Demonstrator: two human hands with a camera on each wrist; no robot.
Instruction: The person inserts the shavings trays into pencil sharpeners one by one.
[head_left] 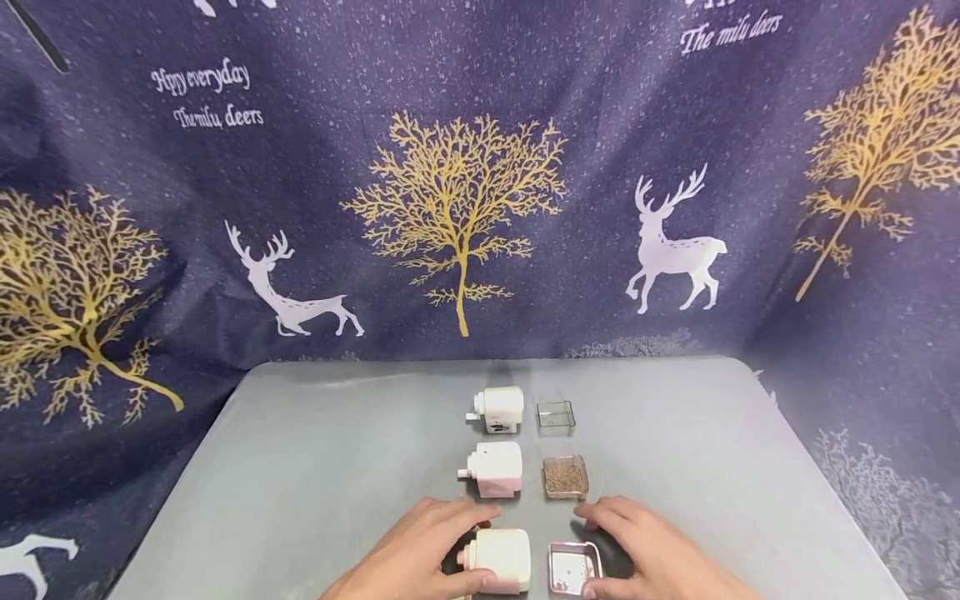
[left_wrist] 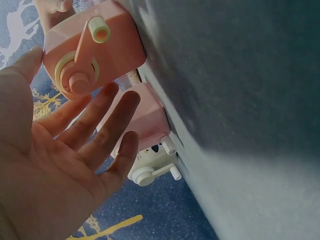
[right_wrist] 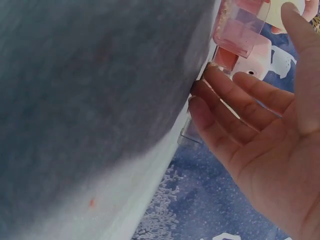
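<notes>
Three hand-crank pencil sharpeners stand in a column on the table. The nearest, a cream and pink sharpener (head_left: 504, 552), has my left hand (head_left: 420, 546) spread around its crank side. In the left wrist view that sharpener's crank face (left_wrist: 112, 52) shows beyond the fingertips, which hold nothing. To its right sits a pink-rimmed shavings drawer (head_left: 552, 568) with a few bits inside. My right hand (head_left: 652, 546) curves loosely beside this drawer, thumb close to its near corner. Beyond are a white and pink sharpener (head_left: 498, 469) and a drawer full of brown shavings (head_left: 564, 497).
Farthest back stands a white sharpener (head_left: 504, 404) with a dark print, beside a clear drawer (head_left: 557, 430). The grey table (head_left: 337, 467) has rounded back corners. A dark blue cloth (head_left: 315, 150) with trees and deer hangs behind it.
</notes>
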